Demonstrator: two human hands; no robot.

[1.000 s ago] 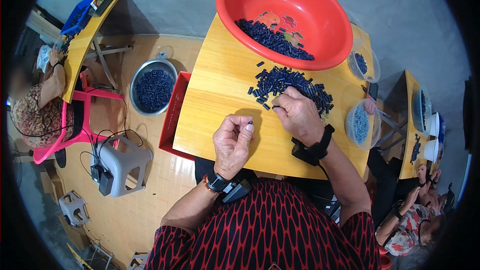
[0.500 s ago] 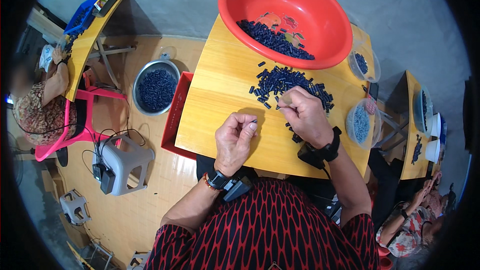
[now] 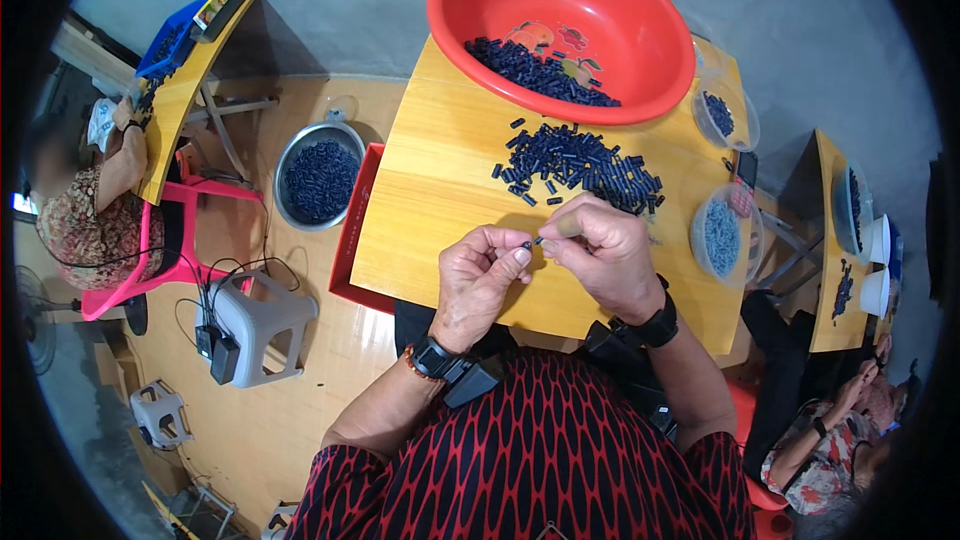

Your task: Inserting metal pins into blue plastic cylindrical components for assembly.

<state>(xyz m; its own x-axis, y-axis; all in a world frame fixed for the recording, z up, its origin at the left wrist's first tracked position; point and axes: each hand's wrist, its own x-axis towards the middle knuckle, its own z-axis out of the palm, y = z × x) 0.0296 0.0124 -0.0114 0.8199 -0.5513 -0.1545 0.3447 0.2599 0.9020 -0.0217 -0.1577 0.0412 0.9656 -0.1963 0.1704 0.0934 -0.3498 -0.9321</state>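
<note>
My left hand (image 3: 474,285) is closed, thumb and forefinger pinching a small dark cylindrical piece (image 3: 526,246). Close to its right, my right hand (image 3: 608,258) pinches another tiny dark piece (image 3: 540,239), its fingertips almost meeting the left ones. Whether the two pieces touch is too small to tell. Just beyond both hands, a loose pile of short dark blue cylinders (image 3: 575,162) lies on the yellow wooden table (image 3: 430,190). Behind that pile stands a large red basin (image 3: 645,35), with many more of the same cylinders along its near side.
Clear tubs on the table's right hold light blue pieces (image 3: 716,236) and dark pieces (image 3: 718,115). Left of the table are a red box (image 3: 349,275), a metal bowl (image 3: 276,180) of dark pieces and a grey stool (image 3: 262,325). Other people sit at tables on both sides.
My right hand has come away from the pile, toward me and to the left, carrying a small dark piece up to my left hand. The left hand has barely moved.
</note>
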